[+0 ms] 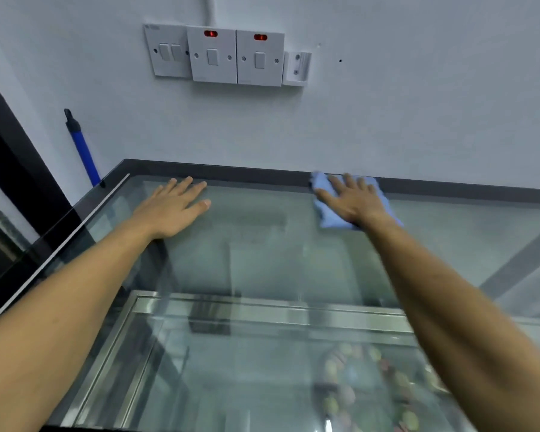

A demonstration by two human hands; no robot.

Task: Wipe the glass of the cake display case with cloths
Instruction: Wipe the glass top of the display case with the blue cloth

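— Where are we with the flat, clear glass top of the cake display case (262,244)?

— We have our right hand (354,201) spread flat, fingers straight, pressing a light blue folded cloth (325,218) onto the pane at its far edge, right against the dark grey frame strip (231,171) along the white wall (418,104). We grip nothing; the palm just bears down on the cloth.

— And the left hand (172,207)?

— Also open and flat, bare on the glass near the far left corner, well apart from the cloth. We judge it is only bracing us. It holds no cloth, though the task speaks of cloths.

— How much is done?

— Hard to tell. The pane looks hazy with reflections, so we cannot separate wiped glass from unwiped. We would judge the wiping to be under way at the far edge, with the wide near stretch over the round macaron-ringed cake (371,388) likely left, as are any side panes, which are not in view.

— Anything else there?

— A row of white wall switches (214,56), two with red lamps, and a blue-and-black pole handle (83,148) leaning beyond the far left corner.
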